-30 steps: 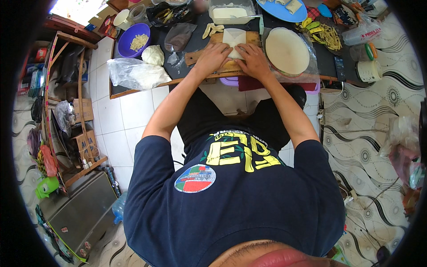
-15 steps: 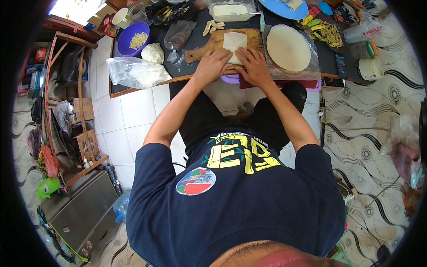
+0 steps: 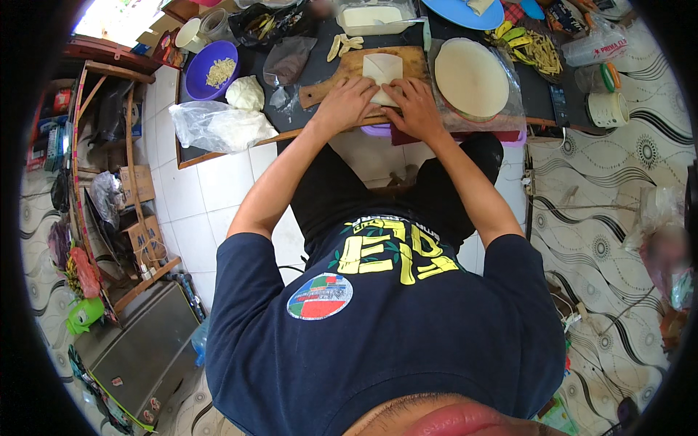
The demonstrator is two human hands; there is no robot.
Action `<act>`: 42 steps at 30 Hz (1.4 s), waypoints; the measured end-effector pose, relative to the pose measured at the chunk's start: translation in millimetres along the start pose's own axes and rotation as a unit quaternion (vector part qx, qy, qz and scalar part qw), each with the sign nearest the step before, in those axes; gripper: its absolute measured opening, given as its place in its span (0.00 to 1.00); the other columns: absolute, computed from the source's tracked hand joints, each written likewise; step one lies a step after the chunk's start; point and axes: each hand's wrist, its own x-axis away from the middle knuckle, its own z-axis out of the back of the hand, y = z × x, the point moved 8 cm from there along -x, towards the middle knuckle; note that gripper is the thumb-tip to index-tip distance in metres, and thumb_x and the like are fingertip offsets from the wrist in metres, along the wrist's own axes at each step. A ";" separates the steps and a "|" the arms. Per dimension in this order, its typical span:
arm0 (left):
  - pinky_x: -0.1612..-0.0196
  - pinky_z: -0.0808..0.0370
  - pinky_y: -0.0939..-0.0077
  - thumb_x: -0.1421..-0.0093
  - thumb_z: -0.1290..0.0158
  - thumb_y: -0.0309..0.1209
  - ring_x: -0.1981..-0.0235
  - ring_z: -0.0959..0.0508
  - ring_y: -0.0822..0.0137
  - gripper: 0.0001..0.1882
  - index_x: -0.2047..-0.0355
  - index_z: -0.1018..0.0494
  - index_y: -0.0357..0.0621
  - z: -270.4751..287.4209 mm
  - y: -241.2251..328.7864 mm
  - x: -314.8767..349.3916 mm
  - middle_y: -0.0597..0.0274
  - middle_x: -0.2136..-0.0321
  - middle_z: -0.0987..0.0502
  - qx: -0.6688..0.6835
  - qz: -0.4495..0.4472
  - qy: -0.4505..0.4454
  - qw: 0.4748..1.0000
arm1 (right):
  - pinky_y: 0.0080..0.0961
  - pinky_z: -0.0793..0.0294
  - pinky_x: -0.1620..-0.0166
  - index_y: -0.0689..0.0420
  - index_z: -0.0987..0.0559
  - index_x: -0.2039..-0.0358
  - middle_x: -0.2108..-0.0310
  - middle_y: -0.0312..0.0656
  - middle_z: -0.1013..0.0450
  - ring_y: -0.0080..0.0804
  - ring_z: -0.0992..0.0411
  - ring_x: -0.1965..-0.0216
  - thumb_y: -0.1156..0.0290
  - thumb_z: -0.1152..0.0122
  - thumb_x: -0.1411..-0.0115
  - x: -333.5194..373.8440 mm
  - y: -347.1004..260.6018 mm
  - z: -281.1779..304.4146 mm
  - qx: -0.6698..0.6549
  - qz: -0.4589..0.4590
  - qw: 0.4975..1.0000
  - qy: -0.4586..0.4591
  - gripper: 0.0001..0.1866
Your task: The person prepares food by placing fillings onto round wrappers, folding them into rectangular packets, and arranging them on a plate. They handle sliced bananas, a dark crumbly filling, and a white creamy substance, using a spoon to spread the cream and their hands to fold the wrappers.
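Observation:
A pale, thin pastry wrapper (image 3: 382,67) lies folded on the wooden cutting board (image 3: 320,92), its flaps meeting like an envelope. My left hand (image 3: 350,103) holds the wrapper's near left side with bent fingers. At the near right side, my right hand (image 3: 413,105) grips it the same way, and the two hands almost meet. Whatever is inside the wrapper is hidden. Right of the board is a stack of round wrappers (image 3: 472,78) on clear plastic. Peeled banana pieces (image 3: 340,46) sit just beyond the board.
Left on the dark table are a purple bowl (image 3: 197,75) of chopped pale pieces, a white bundle (image 3: 246,94) and a plastic bag (image 3: 218,127). At the back stand a clear tub (image 3: 373,27) of white contents and a blue plate (image 3: 458,16). Bananas and peels (image 3: 534,51) lie far right.
Both hands stay at the wrapper's near edge, their fingers shifted only slightly. The whole view has moved a little; nothing was let go.

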 end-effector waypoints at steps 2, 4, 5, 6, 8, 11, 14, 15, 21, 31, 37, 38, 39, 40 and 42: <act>0.44 0.29 0.60 0.33 0.47 0.43 0.46 0.27 0.53 0.21 0.45 0.26 0.43 -0.8 -3.8 -3.4 0.58 0.49 0.27 0.016 0.009 -0.017 1.000 | 0.45 0.35 0.41 0.50 0.22 0.44 0.47 0.39 0.29 0.44 0.34 0.44 0.57 0.34 0.40 -2.3 2.0 0.8 -0.009 0.004 1.000 0.005 0.25; 0.43 0.29 0.59 0.33 0.46 0.42 0.46 0.27 0.53 0.20 0.47 0.25 0.42 0.8 -6.4 -6.2 0.57 0.50 0.26 0.032 0.005 -0.023 0.999 | 0.44 0.34 0.43 0.50 0.21 0.45 0.48 0.38 0.28 0.43 0.33 0.45 0.59 0.32 0.42 -3.0 4.3 2.9 -0.015 0.008 1.000 0.014 0.24; 0.43 0.29 0.59 0.33 0.46 0.41 0.46 0.27 0.53 0.20 0.48 0.25 0.42 1.5 -8.1 -7.7 0.57 0.50 0.26 0.039 0.001 -0.027 0.999 | 0.43 0.34 0.43 0.50 0.20 0.46 0.49 0.38 0.27 0.43 0.32 0.45 0.61 0.32 0.43 -4.1 6.5 2.6 -0.022 0.004 1.000 0.015 0.24; 0.43 0.29 0.59 0.34 0.45 0.41 0.47 0.27 0.52 0.19 0.49 0.24 0.41 3.1 -10.7 -9.4 0.57 0.51 0.25 0.062 0.001 -0.024 0.998 | 0.43 0.33 0.44 0.50 0.20 0.47 0.49 0.37 0.27 0.42 0.32 0.45 0.63 0.31 0.44 -5.7 8.8 2.1 -0.028 0.000 0.999 0.016 0.23; 0.44 0.29 0.58 0.35 0.43 0.40 0.47 0.26 0.52 0.18 0.50 0.23 0.41 6.2 -14.6 -12.8 0.56 0.52 0.24 0.108 0.001 -0.018 0.994 | 0.42 0.32 0.45 0.50 0.19 0.49 0.51 0.36 0.26 0.41 0.31 0.46 0.67 0.30 0.47 -6.9 13.7 -0.4 -0.044 -0.007 0.999 0.018 0.22; 0.45 0.29 0.58 0.37 0.41 0.39 0.48 0.26 0.52 0.18 0.52 0.22 0.41 13.3 -13.4 -12.0 0.56 0.53 0.23 0.126 0.011 0.006 0.992 | 0.41 0.32 0.46 0.49 0.18 0.52 0.52 0.34 0.25 0.40 0.30 0.47 0.71 0.29 0.51 -8.4 17.6 -2.0 -0.062 -0.013 0.998 0.027 0.22; 0.45 0.29 0.59 0.40 0.38 0.37 0.49 0.25 0.52 0.19 0.52 0.21 0.42 14.7 -8.7 -5.7 0.57 0.53 0.23 0.102 0.016 0.034 0.994 | 0.41 0.31 0.47 0.49 0.18 0.53 0.53 0.34 0.25 0.40 0.30 0.48 0.73 0.30 0.52 -8.6 17.3 0.1 -0.061 -0.011 0.997 0.041 0.23; 0.45 0.29 0.59 0.42 0.37 0.36 0.49 0.25 0.52 0.19 0.52 0.21 0.42 14.0 -11.2 -3.6 0.58 0.53 0.23 0.104 0.033 0.051 0.993 | 0.41 0.31 0.47 0.50 0.18 0.53 0.53 0.34 0.25 0.40 0.30 0.49 0.74 0.31 0.53 -9.1 16.1 -0.4 -0.059 -0.011 0.997 0.043 0.23; 0.47 0.29 0.60 0.48 0.33 0.31 0.51 0.25 0.54 0.19 0.55 0.20 0.45 6.6 -17.0 3.1 0.60 0.54 0.22 0.139 0.097 0.089 0.982 | 0.41 0.32 0.46 0.51 0.17 0.54 0.55 0.36 0.25 0.42 0.29 0.50 0.77 0.32 0.54 -3.9 13.9 3.2 -0.069 -0.048 0.995 0.056 0.23; 0.50 0.32 0.59 0.50 0.30 0.36 0.53 0.26 0.55 0.18 0.58 0.17 0.49 11.4 -24.0 3.5 0.64 0.58 0.23 0.141 0.127 0.136 0.972 | 0.42 0.32 0.48 0.51 0.17 0.59 0.59 0.38 0.27 0.43 0.30 0.53 0.78 0.29 0.56 -1.1 21.9 4.1 -0.080 -0.108 0.987 0.084 0.21; 0.51 0.32 0.58 0.50 0.30 0.42 0.55 0.26 0.56 0.18 0.60 0.15 0.49 9.2 -30.1 0.7 0.64 0.62 0.22 0.149 0.174 0.088 0.969 | 0.41 0.33 0.50 0.51 0.17 0.60 0.61 0.38 0.27 0.43 0.31 0.54 0.75 0.29 0.54 -1.3 23.0 3.4 -0.069 -0.109 0.989 0.079 0.18; 0.51 0.32 0.58 0.49 0.30 0.43 0.56 0.26 0.56 0.18 0.61 0.15 0.49 9.3 -30.7 -0.6 0.64 0.63 0.21 0.152 0.184 0.074 0.968 | 0.41 0.33 0.50 0.51 0.17 0.60 0.61 0.38 0.26 0.43 0.31 0.54 0.74 0.28 0.54 -1.2 25.6 1.0 -0.068 -0.113 0.988 0.076 0.17; 0.51 0.32 0.59 0.49 0.31 0.43 0.56 0.26 0.56 0.18 0.61 0.15 0.49 9.5 -32.0 -2.9 0.63 0.64 0.21 0.154 0.189 0.061 0.968 | 0.41 0.33 0.51 0.51 0.17 0.61 0.62 0.38 0.26 0.43 0.31 0.54 0.72 0.28 0.53 -2.1 28.8 -1.7 -0.068 -0.118 0.988 0.072 0.16; 0.51 0.32 0.59 0.49 0.31 0.44 0.56 0.26 0.56 0.18 0.61 0.15 0.48 9.0 -34.2 -5.2 0.62 0.65 0.21 0.156 0.196 0.050 0.967 | 0.41 0.33 0.51 0.51 0.17 0.61 0.62 0.38 0.26 0.42 0.31 0.54 0.71 0.27 0.52 -3.3 30.4 -2.9 -0.069 -0.121 0.988 0.068 0.15; 0.52 0.32 0.58 0.48 0.31 0.45 0.56 0.25 0.56 0.19 0.61 0.15 0.48 4.7 -38.9 -7.6 0.62 0.65 0.20 0.165 0.204 0.033 0.964 | 0.41 0.33 0.52 0.51 0.17 0.62 0.63 0.38 0.25 0.42 0.31 0.55 0.67 0.26 0.51 -4.9 30.9 -1.0 -0.067 -0.112 0.988 0.078 0.14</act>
